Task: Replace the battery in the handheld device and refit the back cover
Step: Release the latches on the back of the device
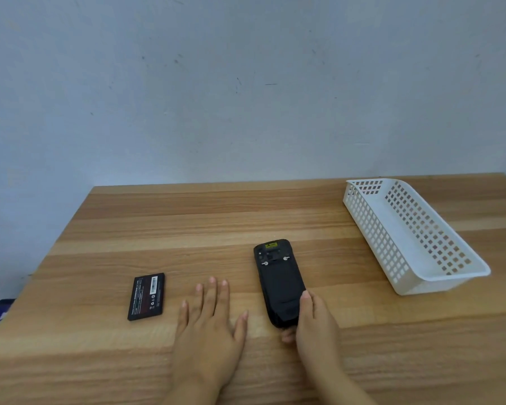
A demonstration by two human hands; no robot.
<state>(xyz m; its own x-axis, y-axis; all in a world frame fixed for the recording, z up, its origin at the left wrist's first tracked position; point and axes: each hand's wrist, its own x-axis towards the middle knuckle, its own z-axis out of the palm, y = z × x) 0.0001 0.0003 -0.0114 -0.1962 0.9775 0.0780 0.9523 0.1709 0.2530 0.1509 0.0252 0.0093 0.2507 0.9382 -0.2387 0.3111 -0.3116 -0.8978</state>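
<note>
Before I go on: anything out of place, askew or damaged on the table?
Nothing stands out. The battery lies flat left of the left hand; the handheld device lies back up with the right hand at its near end. The white basket sits upright, no damage visible.

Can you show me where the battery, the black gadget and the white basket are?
battery [146, 296]: head view, middle of its label face.
handheld device [278, 280]: head view, middle of its back cover.
white basket [371, 229]: head view, its near perforated wall.
</note>
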